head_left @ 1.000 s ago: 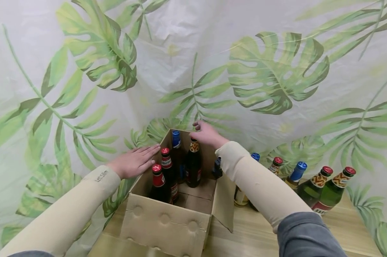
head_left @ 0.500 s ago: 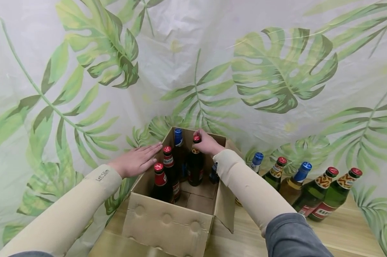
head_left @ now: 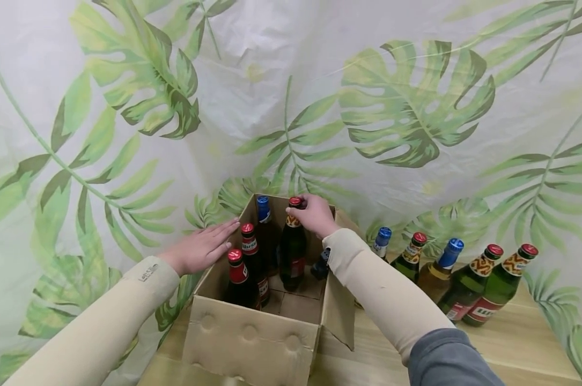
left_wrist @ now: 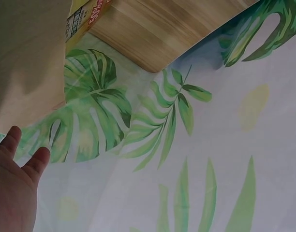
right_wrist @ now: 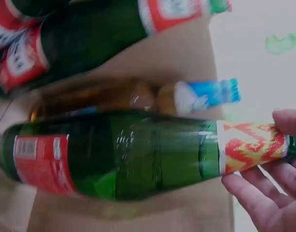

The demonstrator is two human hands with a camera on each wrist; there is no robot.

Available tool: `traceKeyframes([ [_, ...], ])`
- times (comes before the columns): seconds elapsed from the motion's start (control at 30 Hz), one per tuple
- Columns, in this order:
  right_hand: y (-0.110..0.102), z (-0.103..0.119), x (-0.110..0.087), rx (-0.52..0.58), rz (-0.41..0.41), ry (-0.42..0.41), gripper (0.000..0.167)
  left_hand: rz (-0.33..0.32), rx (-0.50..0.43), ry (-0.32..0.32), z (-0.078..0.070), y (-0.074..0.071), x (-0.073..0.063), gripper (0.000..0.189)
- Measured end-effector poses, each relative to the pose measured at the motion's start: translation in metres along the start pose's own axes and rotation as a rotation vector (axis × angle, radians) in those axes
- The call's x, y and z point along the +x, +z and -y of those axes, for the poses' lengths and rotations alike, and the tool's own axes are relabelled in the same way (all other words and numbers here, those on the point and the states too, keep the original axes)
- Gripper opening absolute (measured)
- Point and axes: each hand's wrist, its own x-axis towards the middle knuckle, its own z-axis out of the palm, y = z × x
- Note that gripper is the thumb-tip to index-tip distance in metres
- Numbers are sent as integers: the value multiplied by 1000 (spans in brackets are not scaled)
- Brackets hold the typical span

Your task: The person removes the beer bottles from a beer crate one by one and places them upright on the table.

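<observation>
In the head view, my right hand (head_left: 317,215) pinches the neck of a green beer bottle (head_left: 292,249) with a red cap and a patterned neck label. This bottle is upright inside an open cardboard box (head_left: 249,335); the right wrist view shows thumb and fingers around the neck of the same bottle (right_wrist: 138,154). My left hand (head_left: 201,249) lies with straight fingers at the box's left rim. Inside, along the left side, are a blue-capped bottle (head_left: 264,214) and two red-capped bottles (head_left: 237,273), (head_left: 250,246).
Right of the box, several bottles (head_left: 481,313) with red or blue caps stand on the wooden table (head_left: 522,354). A flap (head_left: 339,311) hangs out on the box's right side. A leaf-patterned curtain (head_left: 315,134) rises behind.
My right hand has come down from over the bottle's cap to its neck, which it now grips. The bottle's base has shifted slightly toward me. The left hand stays at the rim.
</observation>
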Motion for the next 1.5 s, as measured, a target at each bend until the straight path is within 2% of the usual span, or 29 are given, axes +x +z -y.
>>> traceKeyframes([
  [0.13, -10, 10, -8, 13, 31, -3, 40, -7, -8, 7, -4, 5, 0, 57],
  [0.23, -20, 20, -13, 39, 23, -3, 35, -6, -28, 16, -6, 6, 0, 57],
  [0.37, -40, 38, -20, 155, 10, 4, 31, -17, -31, 19, -7, 8, 1, 56],
  [0.53, -84, 59, -31, 266, 0, 4, 38, -23, -28, 43, -4, 10, 7, 56],
  [0.7, -136, 87, -48, 314, -67, -43, 43, -26, -35, 27, -4, 6, 8, 56],
  [0.87, -180, 112, -72, 275, -131, -127, 44, 2, -34, 10, -4, 1, 7, 56],
  [1.03, -203, 124, -96, 259, -209, -175, 43, -26, -33, 27, 2, 2, 5, 56],
  [1.17, -210, 121, -112, 202, -232, -185, 44, -27, -39, 25, 9, 9, 6, 57],
  [1.23, -212, 112, -121, 118, -237, -190, 42, -15, -40, 16, 11, 12, 6, 58],
  [1.4, -209, 76, -145, -136, -251, -220, 34, -29, -61, 16, 5, 9, 3, 56],
  [1.5, -204, 49, -159, -246, -244, -209, 34, -24, -70, 16, 0, 4, 4, 56],
])
